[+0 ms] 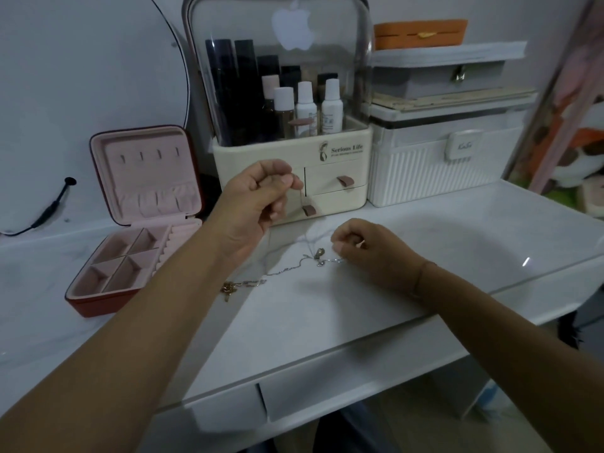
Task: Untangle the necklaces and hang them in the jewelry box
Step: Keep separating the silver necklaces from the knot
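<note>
Silver chain rises from the knot beside the right hand, which pinches it, to the pinching left hand — best pulled gently, feeding slack, never yanking.

- Both forearms are bare along their whole visible length; no sleeve edge shows.
- The left hand has short, plain nails, and no ring shows on the fingers in view.
- The right hand has a small pale glint at one finger; ring or nail, it cannot be told.
- A thin dark bracelet circles the right wrist like a cord.
- Dark bluish cloth covers the lap, too dim to make out.
</note>
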Motion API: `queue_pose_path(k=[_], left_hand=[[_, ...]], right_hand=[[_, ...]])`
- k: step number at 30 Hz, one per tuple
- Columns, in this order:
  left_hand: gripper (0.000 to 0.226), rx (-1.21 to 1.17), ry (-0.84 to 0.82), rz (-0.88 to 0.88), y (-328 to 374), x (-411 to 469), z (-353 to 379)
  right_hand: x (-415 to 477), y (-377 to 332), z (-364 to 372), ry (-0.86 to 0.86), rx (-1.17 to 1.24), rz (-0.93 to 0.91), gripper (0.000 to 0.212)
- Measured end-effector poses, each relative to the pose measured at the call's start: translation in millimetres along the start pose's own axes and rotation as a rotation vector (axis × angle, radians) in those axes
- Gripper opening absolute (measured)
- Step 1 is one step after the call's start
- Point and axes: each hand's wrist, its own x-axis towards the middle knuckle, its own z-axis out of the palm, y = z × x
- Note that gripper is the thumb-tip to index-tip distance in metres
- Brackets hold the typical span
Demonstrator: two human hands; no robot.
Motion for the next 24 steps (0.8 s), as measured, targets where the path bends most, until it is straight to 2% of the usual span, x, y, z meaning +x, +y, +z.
queue_pose_path(k=[2,3,9,12,17,19,22,24], left_hand=[[0.016,-0.017,-0.022,0.014,11,2,5],[0.016,-0.026,-0.036,0.021,16,2,8],[0.017,-0.035,-0.032,0.074,36,4,9],[0.019,-0.064,0.029,0.069,37,1,-2],[0.019,-0.074,0.113,0.067,40,-4,-18],[0.019,-0.035,0.139,0.08,43,-5,-22],[0.017,0.056,0.174,0.096,46,-5,-31],[0.016,0.097,0.19,0.084,45,-4,-35]], right_hand=[[-1,0,5,-0.063,-0.053,-0.032,0.02],[0,0,8,-0.065,-0.085,-0.052,0.022],[1,-5,17,0.028,-0.166,-0.105,0.005],[1,-6,19,0.018,-0.187,-0.079,0.006],[3,-8,22,-0.106,-0.345,-0.021,0.016],[4,-8,19,-0.077,-0.235,-0.025,0.014],[5,-18,3,0.005,0.058,0.019,0.017],[5,-29,-8,-0.009,0.282,0.055,0.02]])
